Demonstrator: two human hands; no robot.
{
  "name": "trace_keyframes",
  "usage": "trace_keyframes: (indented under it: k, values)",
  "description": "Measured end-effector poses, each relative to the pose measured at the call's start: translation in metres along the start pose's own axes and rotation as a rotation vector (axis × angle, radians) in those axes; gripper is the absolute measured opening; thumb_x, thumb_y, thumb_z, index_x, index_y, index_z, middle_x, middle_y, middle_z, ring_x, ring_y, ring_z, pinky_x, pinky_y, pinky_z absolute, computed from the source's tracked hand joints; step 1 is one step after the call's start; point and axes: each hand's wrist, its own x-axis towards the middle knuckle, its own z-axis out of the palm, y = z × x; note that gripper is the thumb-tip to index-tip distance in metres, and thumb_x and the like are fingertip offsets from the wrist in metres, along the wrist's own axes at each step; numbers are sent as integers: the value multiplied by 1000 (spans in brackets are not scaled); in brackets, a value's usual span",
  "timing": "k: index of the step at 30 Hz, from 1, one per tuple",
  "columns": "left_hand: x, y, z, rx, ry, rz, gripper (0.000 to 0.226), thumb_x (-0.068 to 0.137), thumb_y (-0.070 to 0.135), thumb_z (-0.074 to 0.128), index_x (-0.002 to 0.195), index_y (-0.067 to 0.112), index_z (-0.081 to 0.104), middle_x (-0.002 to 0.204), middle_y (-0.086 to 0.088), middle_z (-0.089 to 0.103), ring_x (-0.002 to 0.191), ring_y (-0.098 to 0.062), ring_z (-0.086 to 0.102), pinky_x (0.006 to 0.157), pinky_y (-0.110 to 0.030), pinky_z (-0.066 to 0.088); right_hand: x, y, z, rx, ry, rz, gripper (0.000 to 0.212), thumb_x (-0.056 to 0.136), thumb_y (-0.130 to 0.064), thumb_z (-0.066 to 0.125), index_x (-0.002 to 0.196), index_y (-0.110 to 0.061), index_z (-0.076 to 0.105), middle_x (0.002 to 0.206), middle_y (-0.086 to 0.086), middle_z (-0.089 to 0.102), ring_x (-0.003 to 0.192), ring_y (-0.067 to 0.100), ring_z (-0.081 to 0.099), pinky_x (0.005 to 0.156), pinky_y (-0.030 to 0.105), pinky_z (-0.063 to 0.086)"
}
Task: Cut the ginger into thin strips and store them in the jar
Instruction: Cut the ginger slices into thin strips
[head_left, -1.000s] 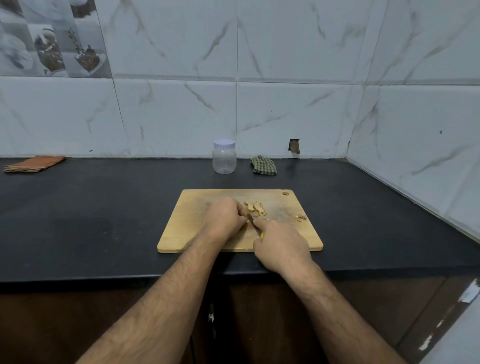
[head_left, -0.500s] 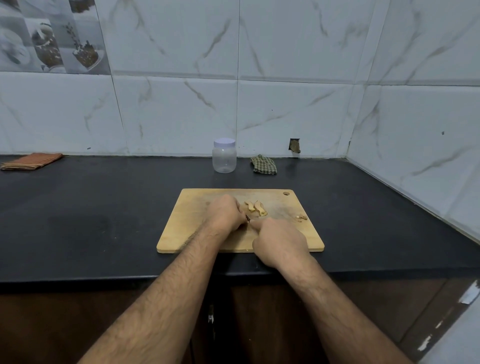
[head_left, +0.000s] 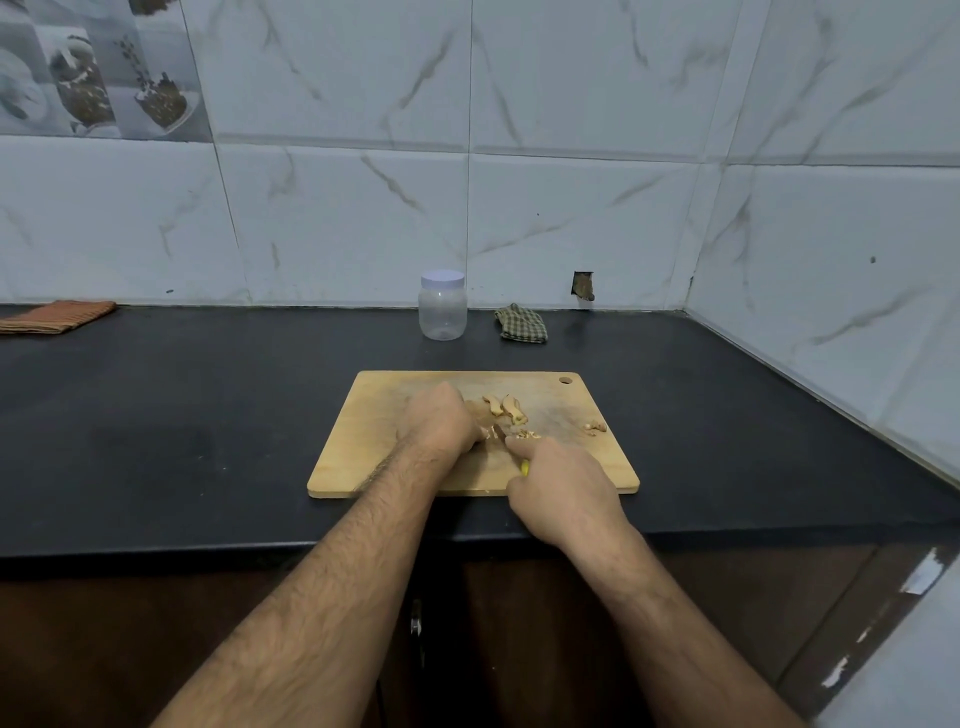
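Slicing is under way: the right hand (head_left: 563, 488) grips a yellow-handled knife (head_left: 500, 434), the left hand (head_left: 439, 423) curls over the ginger (head_left: 506, 408) mid-board. The jar (head_left: 442, 306), lidded, waits at twelve o'clock; opening it comes later.

Dim, cool-toned kitchen scene recorded through a wide-angle lens.

Soft, even light is cast from above; only faint shadows are seen under the hands (head_left: 441, 423) on the cutting board (head_left: 374, 447). Glare is caught on the glossy surface at lower right. Tile lines are bowed toward the edges, and fine detail is slightly smeared.
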Motion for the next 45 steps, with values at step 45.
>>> trace_keyframes:
  k: [45]
  values:
    - [-10, -17, -5, -204, -61, -42, 34, 72, 42, 78, 86, 13, 67, 96, -8, 71, 95, -26, 67, 72, -33, 51, -7, -5, 5, -51, -4, 7, 58, 92, -19, 51, 147, -35, 43, 137, -3, 57, 121, 20, 54, 90, 32, 49]
